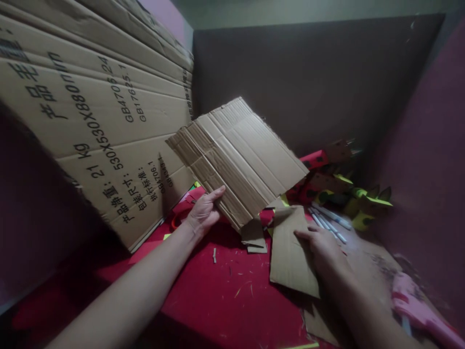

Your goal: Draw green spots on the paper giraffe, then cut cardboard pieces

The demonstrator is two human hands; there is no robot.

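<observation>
My left hand (pixel 205 211) grips a large creased sheet of cardboard (pixel 240 160) by its lower left edge, thumb on top, and the sheet is raised at a tilt above the table. On the right, my right hand (pixel 321 245) is on a smaller cardboard piece (pixel 292 252), its index finger lying across the face and the other fingers partly hidden along the right edge. Small cardboard scraps (pixel 254 235) lie between the two hands. Under my right forearm is another piece of cardboard (pixel 319 322).
A tall printed cardboard panel (pixel 109 121) leans on the left. The red tabletop (pixel 225 300) carries paper shreds. At the right are several markers (pixel 329 223), yellow-green cardboard figures (pixel 366 208), a red spotted one (pixel 314 160) and a pink glue gun (pixel 417 303). Red paper (pixel 189 201) lies behind my left hand.
</observation>
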